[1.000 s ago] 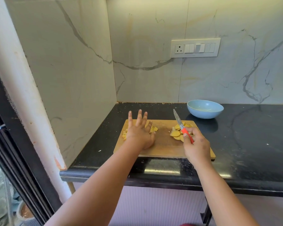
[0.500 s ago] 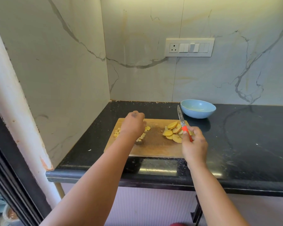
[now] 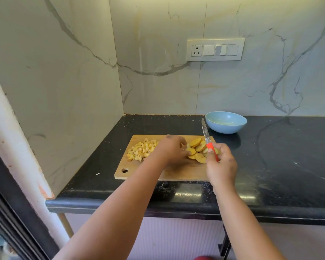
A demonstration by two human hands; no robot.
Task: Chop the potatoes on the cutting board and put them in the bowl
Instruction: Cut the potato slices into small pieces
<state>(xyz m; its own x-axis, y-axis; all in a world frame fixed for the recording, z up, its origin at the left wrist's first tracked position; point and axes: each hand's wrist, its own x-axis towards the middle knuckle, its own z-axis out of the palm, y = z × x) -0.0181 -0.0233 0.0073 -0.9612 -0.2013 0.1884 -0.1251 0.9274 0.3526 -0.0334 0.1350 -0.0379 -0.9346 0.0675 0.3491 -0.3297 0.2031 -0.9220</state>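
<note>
A wooden cutting board (image 3: 178, 170) lies on the black counter. A heap of diced potato (image 3: 141, 150) sits on its left part and a pile of potato slices (image 3: 198, 147) on its right part. My left hand (image 3: 170, 150) reaches across the board and pinches a slice (image 3: 191, 151) at the pile's left edge. My right hand (image 3: 220, 164) grips the red handle of a knife (image 3: 206, 136), blade pointing up and away above the slices. A light blue bowl (image 3: 225, 124) stands behind the board to the right, with nothing visible in it.
The black counter (image 3: 281, 160) ends at a marble wall on the left and at the back. A switch panel (image 3: 215, 50) is on the back wall. The counter's front edge (image 3: 176, 205) runs below the board.
My left hand has moved right from the diced heap to the slice pile and taken hold of a slice. The diced heap is now uncovered. The knife hand has barely moved.
</note>
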